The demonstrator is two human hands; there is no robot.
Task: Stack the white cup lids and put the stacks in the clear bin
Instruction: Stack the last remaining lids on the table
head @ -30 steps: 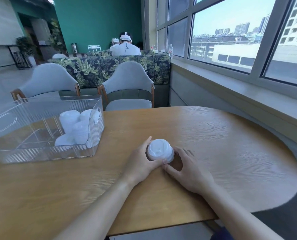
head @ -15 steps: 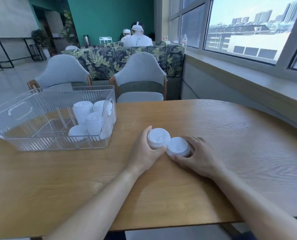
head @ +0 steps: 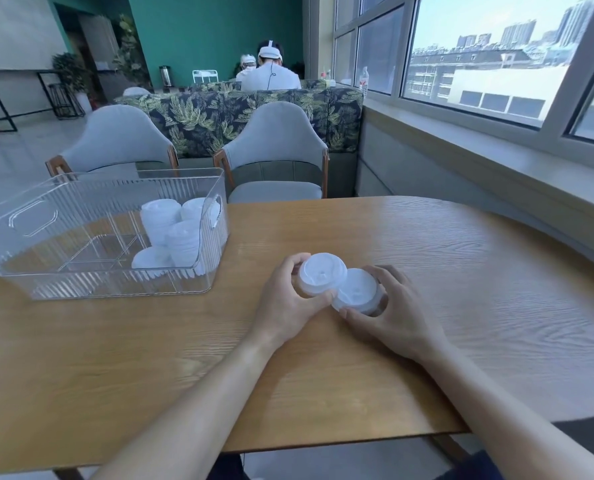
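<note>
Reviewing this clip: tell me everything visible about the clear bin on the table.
The clear ribbed plastic bin is a rectangular, open-topped tub with rounded corners and cut-out handles at its ends. It sits upright on the left of the wooden table, apart from both hands. Inside, at its right end, stand stacks of white cup lids; the rest shows only the see-through floor. Nothing is touching it from outside.

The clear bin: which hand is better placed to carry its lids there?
Probably the left hand: it holds a lid stack on the side nearer the clear bin, while the right hand is farther.
</note>
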